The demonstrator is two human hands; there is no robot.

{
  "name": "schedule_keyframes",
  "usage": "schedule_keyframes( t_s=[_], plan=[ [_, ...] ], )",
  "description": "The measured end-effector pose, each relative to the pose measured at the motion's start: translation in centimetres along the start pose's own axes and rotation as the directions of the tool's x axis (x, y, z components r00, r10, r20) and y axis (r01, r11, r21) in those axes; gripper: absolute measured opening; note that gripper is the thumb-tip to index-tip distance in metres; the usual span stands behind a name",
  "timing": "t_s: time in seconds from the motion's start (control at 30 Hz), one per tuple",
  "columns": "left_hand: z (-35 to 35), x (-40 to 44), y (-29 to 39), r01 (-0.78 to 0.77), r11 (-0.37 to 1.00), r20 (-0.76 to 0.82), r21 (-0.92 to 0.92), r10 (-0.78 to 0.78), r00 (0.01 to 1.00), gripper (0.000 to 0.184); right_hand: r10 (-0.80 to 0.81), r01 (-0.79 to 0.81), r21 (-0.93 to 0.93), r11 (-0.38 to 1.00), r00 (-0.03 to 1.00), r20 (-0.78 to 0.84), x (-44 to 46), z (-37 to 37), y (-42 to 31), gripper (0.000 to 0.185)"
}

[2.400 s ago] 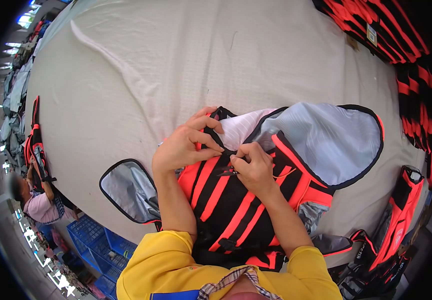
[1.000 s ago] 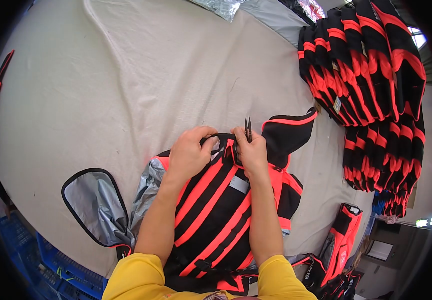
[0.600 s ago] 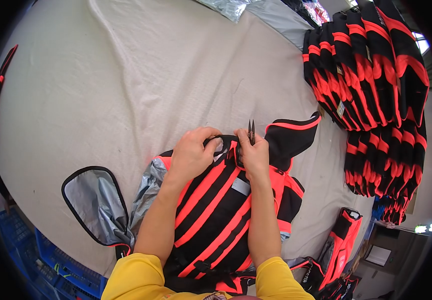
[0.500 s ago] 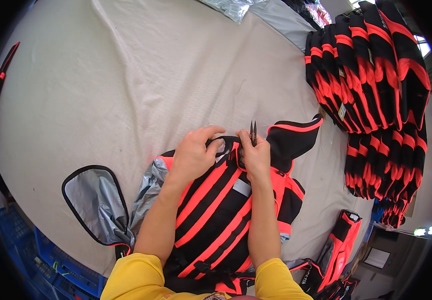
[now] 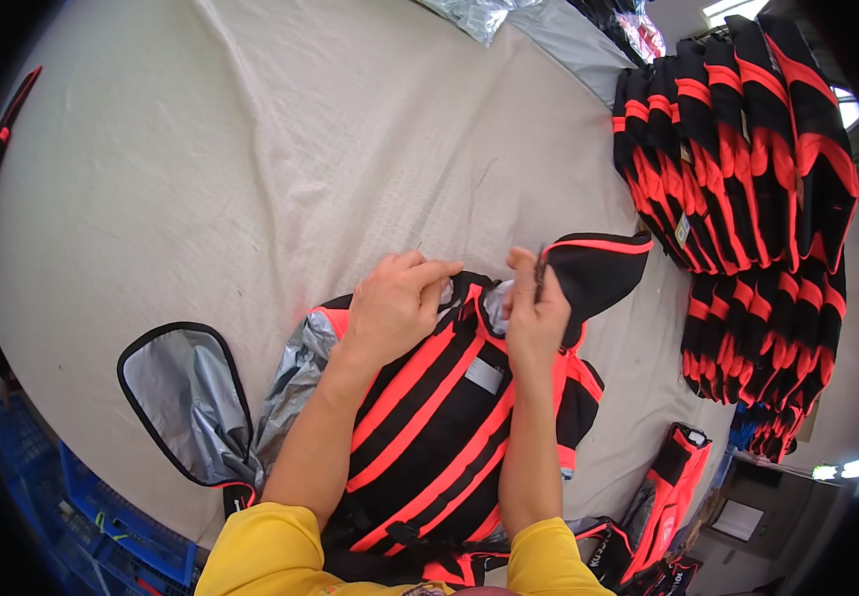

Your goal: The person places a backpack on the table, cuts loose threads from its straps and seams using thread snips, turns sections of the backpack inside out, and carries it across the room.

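Observation:
A black bag with bright red-orange stripes lies in front of me, its silver-lined flap spread out to the left. My left hand grips the bag's top edge, fingers closed on the black fabric. Just right of the bag's top opening is my right hand, holding small dark snips between its fingers, blurred by motion. A black flap with a red edge stands up beside this hand. Between the hands, a little pale lining shows at the opening.
Several black and red bags are stacked at the upper right. Another red and black bag lies at the lower right. Blue crates stand beyond the table edge at lower left. Silver material lies at the top of the cloth-covered table.
My right hand has moved a little right, away from the top edge, with the snips. My left hand has stayed at the bag's edge. Pale lining now shows beside my right hand.

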State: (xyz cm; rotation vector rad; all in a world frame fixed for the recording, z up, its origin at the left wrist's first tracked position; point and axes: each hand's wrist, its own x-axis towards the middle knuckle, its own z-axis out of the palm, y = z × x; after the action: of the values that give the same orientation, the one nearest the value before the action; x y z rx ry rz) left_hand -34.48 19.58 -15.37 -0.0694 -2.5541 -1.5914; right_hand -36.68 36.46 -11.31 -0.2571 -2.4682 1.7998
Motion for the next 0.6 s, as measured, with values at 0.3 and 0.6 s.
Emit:
schedule_keyframes(
  t_s=[0.3, 0.6],
  plan=[
    [0.0, 0.0, -0.2, 0.062, 0.998, 0.014, -0.011, -0.062, 0.998, 0.023, -0.37, 0.489, -0.771, 0.408, 0.861, 0.349, -2.0, -2.0, -3.8, 0.028],
    [-0.2, -0.1, -0.1, 0.089, 0.996, 0.045, 0.011, -0.089, 0.995, 0.024, -0.409, 0.619, -0.763, 0.184, 0.755, 0.513, -1.6, -0.5, -4.2, 0.02]
  ],
)
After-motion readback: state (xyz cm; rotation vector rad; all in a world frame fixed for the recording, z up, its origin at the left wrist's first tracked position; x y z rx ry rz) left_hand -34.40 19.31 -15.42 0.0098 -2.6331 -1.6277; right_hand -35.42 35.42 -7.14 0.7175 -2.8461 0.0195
